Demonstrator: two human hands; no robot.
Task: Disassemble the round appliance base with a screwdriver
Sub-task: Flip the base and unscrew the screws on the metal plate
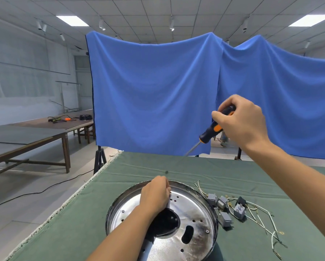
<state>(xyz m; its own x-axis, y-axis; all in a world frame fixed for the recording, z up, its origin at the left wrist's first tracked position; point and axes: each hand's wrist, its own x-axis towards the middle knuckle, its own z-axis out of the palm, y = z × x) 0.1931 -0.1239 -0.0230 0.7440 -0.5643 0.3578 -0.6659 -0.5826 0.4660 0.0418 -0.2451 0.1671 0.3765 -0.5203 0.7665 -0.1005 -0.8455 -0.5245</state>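
**Base on worktop, screwdriver raised**

Round shiny metal appliance base [193,225], scorched, holed, sits on the green-cloth worktop [120,185]. Your left hand [155,194] grips its inner part. Your right hand [240,121] is lifted, grip clamped on the black-and-orange-handled screwdriver [214,127], tip angled down.

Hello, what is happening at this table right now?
A person is taking apart a round metal appliance base that lies on a green cloth-covered table. The left hand rests on the base near its far rim, its fingers curled over something small and white. The right hand grips a screwdriver raised in the air above the table, its tip pointing down toward the table. Small grey parts with loose wires lie beside the base on its right.
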